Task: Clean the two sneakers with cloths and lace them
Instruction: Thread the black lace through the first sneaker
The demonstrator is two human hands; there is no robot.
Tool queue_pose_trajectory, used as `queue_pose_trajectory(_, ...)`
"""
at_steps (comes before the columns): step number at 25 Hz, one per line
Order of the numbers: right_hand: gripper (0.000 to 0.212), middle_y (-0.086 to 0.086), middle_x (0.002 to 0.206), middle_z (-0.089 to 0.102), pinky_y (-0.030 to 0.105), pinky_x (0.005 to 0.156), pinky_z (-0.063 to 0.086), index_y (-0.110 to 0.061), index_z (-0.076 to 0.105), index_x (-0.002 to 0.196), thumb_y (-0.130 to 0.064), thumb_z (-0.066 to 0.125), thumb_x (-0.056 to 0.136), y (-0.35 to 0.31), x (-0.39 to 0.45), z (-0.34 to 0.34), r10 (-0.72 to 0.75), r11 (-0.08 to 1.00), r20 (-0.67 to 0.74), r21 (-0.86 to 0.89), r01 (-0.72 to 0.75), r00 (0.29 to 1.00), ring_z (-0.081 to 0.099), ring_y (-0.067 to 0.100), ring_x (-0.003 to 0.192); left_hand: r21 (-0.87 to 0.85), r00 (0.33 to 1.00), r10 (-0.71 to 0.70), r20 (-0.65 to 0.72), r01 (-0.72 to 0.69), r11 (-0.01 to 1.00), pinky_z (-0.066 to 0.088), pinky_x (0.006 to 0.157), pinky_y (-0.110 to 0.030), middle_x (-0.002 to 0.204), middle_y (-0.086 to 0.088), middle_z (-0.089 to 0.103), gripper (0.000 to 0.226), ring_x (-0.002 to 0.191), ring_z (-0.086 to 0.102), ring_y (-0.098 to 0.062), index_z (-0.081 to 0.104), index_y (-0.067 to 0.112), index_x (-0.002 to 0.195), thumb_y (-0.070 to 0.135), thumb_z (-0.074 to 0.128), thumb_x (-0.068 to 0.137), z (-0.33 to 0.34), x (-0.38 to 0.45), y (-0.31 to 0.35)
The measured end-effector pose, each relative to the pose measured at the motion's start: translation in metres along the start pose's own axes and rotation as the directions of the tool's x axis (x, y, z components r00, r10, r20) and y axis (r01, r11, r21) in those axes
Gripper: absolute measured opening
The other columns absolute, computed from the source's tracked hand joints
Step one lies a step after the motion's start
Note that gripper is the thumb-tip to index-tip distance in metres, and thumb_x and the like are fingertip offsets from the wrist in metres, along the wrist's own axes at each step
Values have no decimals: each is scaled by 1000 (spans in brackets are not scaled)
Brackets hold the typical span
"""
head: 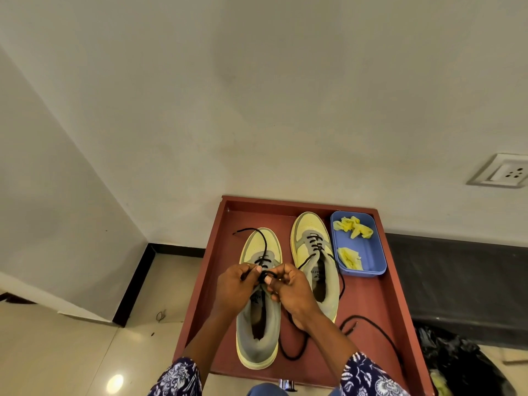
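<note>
Two yellow and grey sneakers stand side by side on a red-brown tray [380, 298], toes pointing away from me. Over the left sneaker [258, 324] my left hand [235, 287] and my right hand [288, 290] both pinch its black lace [264, 247] at the eyelets. One end of that lace arcs over the toe to the left. The right sneaker [313, 252] has several lace crossings, and its loose black lace [371, 330] trails across the tray to the right. Two crumpled yellow cloths [354, 227] lie in a blue tub [370, 252].
The tray sits against a white wall with a socket [505, 174] at the right. Beige floor tiles [85, 352] and a black skirting lie to the left. A dark bag [457, 361] rests at the lower right. A small metal object [286, 384] sits at the tray's near edge.
</note>
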State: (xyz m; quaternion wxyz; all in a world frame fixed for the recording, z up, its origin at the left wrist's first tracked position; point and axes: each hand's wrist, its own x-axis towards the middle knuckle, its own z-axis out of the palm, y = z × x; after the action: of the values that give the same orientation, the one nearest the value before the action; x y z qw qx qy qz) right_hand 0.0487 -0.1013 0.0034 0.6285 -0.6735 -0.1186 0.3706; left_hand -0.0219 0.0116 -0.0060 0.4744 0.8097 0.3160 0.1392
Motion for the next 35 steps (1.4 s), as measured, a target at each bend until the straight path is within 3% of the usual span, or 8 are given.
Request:
queue_pose_trajectory(3, 15, 1, 70, 56, 16, 52, 43, -11, 55, 80, 1, 55, 89, -1, -1, 1, 0, 1000, -13, 11, 0, 1000, 52, 6, 59, 41, 994, 85, 73, -88, 995, 43, 69, -6, 89, 8, 57, 17, 83, 56, -1, 70, 16, 100, 13, 62, 85, -4, -4, -3)
queue_pose_trajectory(6, 15, 2, 70, 54, 17, 52, 42, -11, 53, 81, 2, 54, 89, 0, -1, 2, -1, 1000, -13, 11, 1, 1000, 50, 6, 58, 92, 986, 123, 111, -134, 987, 41, 72, -1, 100, -1, 50, 25, 89, 50, -4, 67, 9, 108, 8, 64, 83, -4, -3, -8)
queue_pose_trajectory(9, 12, 1, 71, 55, 18, 54, 43, -10, 53, 84, 0, 54, 90, 0, -2, 1, -2, 1000, -22, 19, 3, 1000, 52, 5, 59, 144, 983, 140, 120, -157, 977, 42, 82, -4, 106, -2, 42, 22, 97, 46, -9, 64, 3, 108, 7, 59, 87, -2, -2, -8)
queue_pose_trajectory(13, 12, 1, 75, 57, 19, 56, 45, -12, 53, 84, -2, 55, 90, 3, -2, 0, 6, 1000, -27, 5, -6, 1000, 54, 7, 63, 151, 983, 157, 92, -169, 974, 32, 80, 4, 107, -2, 35, 17, 100, 41, -11, 62, -2, 104, 2, 54, 89, 2, -5, -8)
queue_pose_trajectory(20, 12, 2, 75, 56, 17, 51, 43, -13, 50, 85, -3, 52, 91, 3, -1, 4, 3, 1000, -55, -26, -5, 998, 51, 8, 62, 114, 990, 50, 130, -65, 991, 35, 75, 0, 105, -1, 34, 9, 95, 41, -8, 58, 2, 93, 8, 53, 91, 2, -3, -5)
queue_pose_trajectory(27, 15, 0, 73, 55, 14, 49, 43, -15, 51, 83, -3, 49, 93, -2, -1, 6, 24, 1000, -43, 2, -24, 999, 50, 8, 62, -28, 969, -112, 222, 121, 992, 38, 85, -20, 104, -3, 39, 15, 99, 43, -14, 55, 10, 80, 16, 53, 92, 1, 1, -3)
queue_pose_trajectory(31, 12, 1, 77, 56, 19, 54, 44, -16, 51, 85, -7, 50, 94, 0, 1, 4, 57, 998, -28, -5, -57, 998, 51, 9, 64, 27, 961, -94, 261, 90, 996, 32, 80, -15, 102, -3, 41, 21, 102, 36, -11, 51, 24, 71, 21, 55, 91, -3, 0, -2)
queue_pose_trajectory(35, 10, 0, 75, 56, 21, 55, 43, -14, 51, 86, -8, 50, 93, 0, 2, 3, 75, 997, -21, 4, -75, 997, 51, 9, 63, 90, 952, -83, 294, 59, 994, 35, 74, -22, 89, -3, 49, 20, 93, 41, -16, 53, 26, 71, 24, 55, 91, -5, 4, -6)
